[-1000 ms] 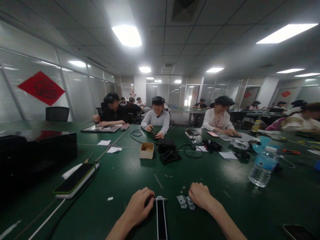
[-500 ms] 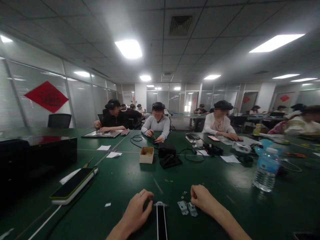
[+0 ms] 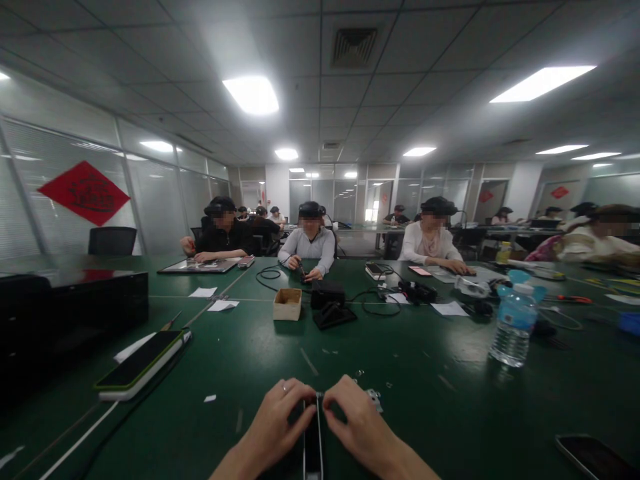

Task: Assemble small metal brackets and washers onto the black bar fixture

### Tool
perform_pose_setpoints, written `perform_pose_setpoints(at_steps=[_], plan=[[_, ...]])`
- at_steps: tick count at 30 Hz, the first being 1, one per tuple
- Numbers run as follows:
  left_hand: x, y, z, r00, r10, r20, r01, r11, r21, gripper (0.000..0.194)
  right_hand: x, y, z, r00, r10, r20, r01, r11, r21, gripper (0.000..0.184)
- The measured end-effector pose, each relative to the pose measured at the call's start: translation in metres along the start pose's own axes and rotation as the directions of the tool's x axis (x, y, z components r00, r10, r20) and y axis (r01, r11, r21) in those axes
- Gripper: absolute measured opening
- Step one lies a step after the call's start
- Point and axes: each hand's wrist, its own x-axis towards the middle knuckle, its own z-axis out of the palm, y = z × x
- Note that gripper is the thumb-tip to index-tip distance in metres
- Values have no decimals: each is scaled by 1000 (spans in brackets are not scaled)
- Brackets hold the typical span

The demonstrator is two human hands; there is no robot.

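Note:
Upright in my view, a narrow black bar with silver edges [image 3: 313, 443] lies on the green table between my hands. My left hand [image 3: 280, 417] curls at its far end, thumb and fingertips against its left side. Across from it, my right hand [image 3: 357, 415] has its fingers pinched at the right of that same end; whatever they hold is hidden. Small metal brackets [image 3: 375, 400] lie just beyond my right hand, partly covered by it. Tiny metal pieces [image 3: 359, 375] sit a little farther off.
A phone on a white block [image 3: 143, 363] lies left, near a large black box [image 3: 75, 320]. Ahead stand a small open carton [image 3: 287, 305] and a black device [image 3: 327, 295]. A water bottle [image 3: 513, 327] stands right; another phone [image 3: 595, 457] lies front right. People sit across the table.
My right hand has moved left from beside the brackets to the bar's far end. My left hand has closed in on that end. The view has shifted slightly right.

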Motion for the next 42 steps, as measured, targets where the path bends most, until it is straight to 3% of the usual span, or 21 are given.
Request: perform_pose_setpoints(at_steps=[4, 11, 14, 18, 21, 25, 31, 36, 42], plan=[[0, 6, 2, 994, 61, 88, -57, 997, -49, 19, -7, -5, 23, 993, -39, -112, 43, 999, 32, 19], [2, 0, 0, 990, 80, 116, -66, 991, -118, 16, -6, -4, 22, 964, -114, -242, 118, 993, 4, 20], [3, -2, 1, 992, 95, 85, -86, 990, -109, 19, -4, -5, 21, 966, -141, -218, 145, 989, -1, 19], [1, -17, -5, 999, 20, 42, -17, 997, -75, 17, -4, -5, 15, 985, -34, -172, 30, 999, -25, 11], [-3, -43, -10, 995, -87, 57, 91, 994, -69, 19, -3, -3, 8, 990, 36, -138, -50, 994, -101, 16], [-7, -68, -6, 973, -152, 173, 168, 983, -78, 24, -4, 1, 5, 989, 147, -27, -150, 966, -209, 18], [-6, -56, 1, 953, -205, 223, 223, 973, -60, 24, -7, 4, 10, 982, 171, 84, -144, 954, -263, 8], [-3, -50, 0, 933, -236, 273, 260, 964, -55, 23, -6, 3, 9, 975, 200, 94, -171, 951, -257, 9], [-2, -48, -3, 929, -294, 224, 304, 953, -8, 21, -5, 1, 11, 963, 261, 63, -243, 947, -209, 13]])
